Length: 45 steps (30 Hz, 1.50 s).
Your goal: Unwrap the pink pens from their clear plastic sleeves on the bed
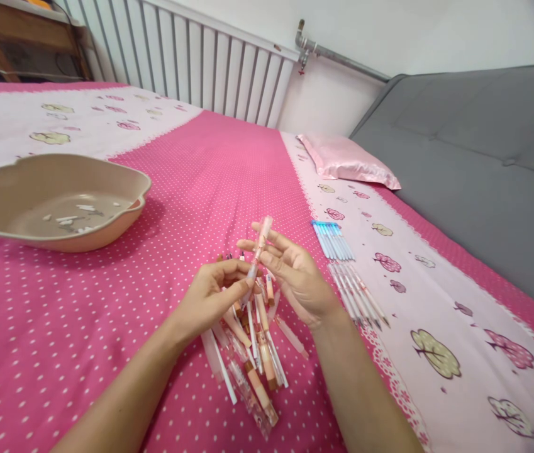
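Observation:
Both hands pinch a slim, pale pink pen barrel (263, 238) with a printed pattern, held at a slant over the bed. My left hand (214, 289) grips its lower end between thumb and fingers. Nearer its upper part, my right hand (302, 277) closes thumb and fingers on it. Beneath them lies a loose pile of pen parts (261, 365): orange-brown and cream pieces, white sticks and clear printed tubes. Part of the pile is hidden by the hands. To the right are a row of blue-topped pens (333, 241) and a row of clear-and-pink pens (356, 292).
A beige basin (125, 217) with several small white pieces stands at the left on the pink dotted bedspread (191, 189). Farther back are a pink pillow (346, 160), a grey padded headboard (478, 151) and a white radiator (195, 60) by the wall.

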Available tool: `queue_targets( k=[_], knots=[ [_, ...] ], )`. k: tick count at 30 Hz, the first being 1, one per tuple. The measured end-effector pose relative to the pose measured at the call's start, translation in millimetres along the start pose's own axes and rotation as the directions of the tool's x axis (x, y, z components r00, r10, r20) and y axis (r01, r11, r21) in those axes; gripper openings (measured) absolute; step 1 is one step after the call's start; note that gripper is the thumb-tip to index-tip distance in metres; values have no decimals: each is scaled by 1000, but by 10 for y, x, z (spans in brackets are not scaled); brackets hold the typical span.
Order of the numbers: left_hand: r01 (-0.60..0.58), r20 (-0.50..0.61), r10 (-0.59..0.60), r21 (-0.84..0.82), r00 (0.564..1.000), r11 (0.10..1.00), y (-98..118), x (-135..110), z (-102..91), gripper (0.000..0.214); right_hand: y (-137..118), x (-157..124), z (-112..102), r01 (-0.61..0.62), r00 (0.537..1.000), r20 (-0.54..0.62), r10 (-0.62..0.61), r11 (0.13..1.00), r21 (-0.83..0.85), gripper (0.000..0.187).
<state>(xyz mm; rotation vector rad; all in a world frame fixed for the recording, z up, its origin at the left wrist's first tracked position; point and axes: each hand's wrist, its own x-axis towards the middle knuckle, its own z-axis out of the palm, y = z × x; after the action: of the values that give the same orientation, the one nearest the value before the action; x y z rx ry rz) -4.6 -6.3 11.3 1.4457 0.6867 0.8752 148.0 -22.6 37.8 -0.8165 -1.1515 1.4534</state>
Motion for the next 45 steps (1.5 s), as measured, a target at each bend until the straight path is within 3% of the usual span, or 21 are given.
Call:
queue_targets(
  k=[6, 28, 45],
  knots=[
    [8, -4, -8, -40, 1000, 999, -13, -8, -25, 19, 30, 3, -34, -47, 998, 53, 46, 999, 13, 48],
    [-50, 26, 47, 86, 999, 995, -75, 23, -42, 22, 74, 34, -67, 15, 996, -90, -20, 998, -56, 42],
    [24, -113, -7, 147, 994, 989, -68, 42, -28, 22, 82, 31, -40, 16, 995, -93, -24, 996, -88, 40]
  ],
)
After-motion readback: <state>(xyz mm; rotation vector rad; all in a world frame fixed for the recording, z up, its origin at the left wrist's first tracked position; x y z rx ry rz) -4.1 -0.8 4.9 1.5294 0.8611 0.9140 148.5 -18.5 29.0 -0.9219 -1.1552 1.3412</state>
